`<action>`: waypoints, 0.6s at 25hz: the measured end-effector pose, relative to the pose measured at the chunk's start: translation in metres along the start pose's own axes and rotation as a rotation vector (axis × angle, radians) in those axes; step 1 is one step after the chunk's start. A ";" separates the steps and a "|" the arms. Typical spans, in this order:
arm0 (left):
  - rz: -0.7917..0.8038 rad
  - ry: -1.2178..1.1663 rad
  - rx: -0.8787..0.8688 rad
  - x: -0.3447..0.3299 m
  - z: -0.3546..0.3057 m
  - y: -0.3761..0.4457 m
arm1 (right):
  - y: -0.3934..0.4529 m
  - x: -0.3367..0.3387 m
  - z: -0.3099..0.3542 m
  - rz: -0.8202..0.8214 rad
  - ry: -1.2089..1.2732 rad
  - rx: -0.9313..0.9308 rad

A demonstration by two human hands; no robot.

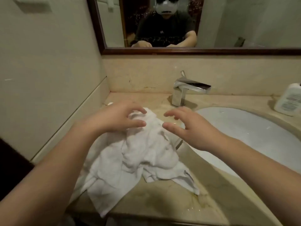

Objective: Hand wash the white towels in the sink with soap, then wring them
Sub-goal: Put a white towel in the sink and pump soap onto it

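A crumpled heap of white terry towels (130, 162) is lying on the wet beige stone worktop (162, 204), just left of the white oval sink basin (244, 128), with one corner hanging over the front edge. The left hand (114, 118) is hovering over the far end of the heap, its fingers (138, 110) loosely curled and spread, the tips touching the cloth without gripping it. The right hand (192, 128) is hanging beside the heap above the basin's rim, fingers apart and holding nothing. A squared chrome tap (187, 90) is standing behind the basin, and a white plastic bottle (288, 101) is sitting at the far right.
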State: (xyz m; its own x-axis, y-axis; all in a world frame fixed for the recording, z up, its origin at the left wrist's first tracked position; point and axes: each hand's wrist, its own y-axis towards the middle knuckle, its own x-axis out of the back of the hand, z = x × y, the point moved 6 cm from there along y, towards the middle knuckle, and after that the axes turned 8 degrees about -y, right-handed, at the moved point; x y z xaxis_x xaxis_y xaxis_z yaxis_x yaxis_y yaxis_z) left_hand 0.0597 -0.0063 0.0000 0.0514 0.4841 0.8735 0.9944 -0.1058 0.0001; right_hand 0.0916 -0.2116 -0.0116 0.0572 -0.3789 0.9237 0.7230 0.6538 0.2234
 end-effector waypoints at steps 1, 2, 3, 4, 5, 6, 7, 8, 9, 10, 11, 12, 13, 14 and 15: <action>-0.006 0.012 0.026 0.000 0.008 -0.005 | 0.005 -0.007 0.006 0.015 0.066 -0.039; -0.037 0.033 0.049 0.003 0.015 -0.008 | 0.009 -0.012 0.009 0.032 0.092 -0.084; -0.083 0.041 0.067 0.003 0.023 -0.010 | 0.013 -0.019 0.014 0.041 0.106 -0.107; -0.142 0.046 0.083 0.004 0.028 -0.011 | 0.016 -0.026 0.016 0.054 0.108 -0.135; -0.194 0.053 0.092 0.006 0.034 -0.010 | 0.019 -0.034 0.017 0.065 0.125 -0.156; -0.227 0.052 0.087 0.007 0.037 -0.007 | 0.021 -0.038 0.017 0.056 0.136 -0.175; -0.248 0.038 0.071 0.008 0.039 -0.004 | 0.023 -0.041 0.015 0.040 0.151 -0.185; -0.264 0.028 0.032 0.009 0.040 -0.002 | 0.024 -0.043 0.013 0.024 0.170 -0.185; -0.270 0.030 -0.007 0.008 0.038 -0.001 | 0.023 -0.045 0.013 0.021 0.194 -0.182; -0.278 0.036 -0.051 0.008 0.035 0.000 | 0.022 -0.045 0.013 0.002 0.213 -0.177; -0.294 0.022 -0.094 0.008 0.032 0.001 | 0.020 -0.041 0.012 -0.044 0.244 -0.173; -0.330 -0.024 -0.126 0.010 0.028 0.001 | 0.019 -0.035 0.010 -0.109 0.277 -0.168; -0.383 -0.096 -0.134 0.013 0.026 0.001 | 0.017 -0.028 0.007 -0.183 0.319 -0.171; -0.441 -0.176 -0.131 0.018 0.023 0.001 | 0.015 -0.020 0.004 -0.248 0.364 -0.181; -0.493 -0.238 -0.129 0.023 0.018 0.003 | 0.013 -0.013 -0.002 -0.303 0.416 -0.200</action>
State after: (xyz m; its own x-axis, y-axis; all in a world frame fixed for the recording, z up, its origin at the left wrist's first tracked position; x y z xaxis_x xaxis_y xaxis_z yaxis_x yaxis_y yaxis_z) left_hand 0.0659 0.0201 0.0113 -0.3826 0.6844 0.6207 0.8872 0.0846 0.4536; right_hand 0.1016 -0.1998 -0.0213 0.0638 -0.7843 0.6171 0.8635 0.3534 0.3598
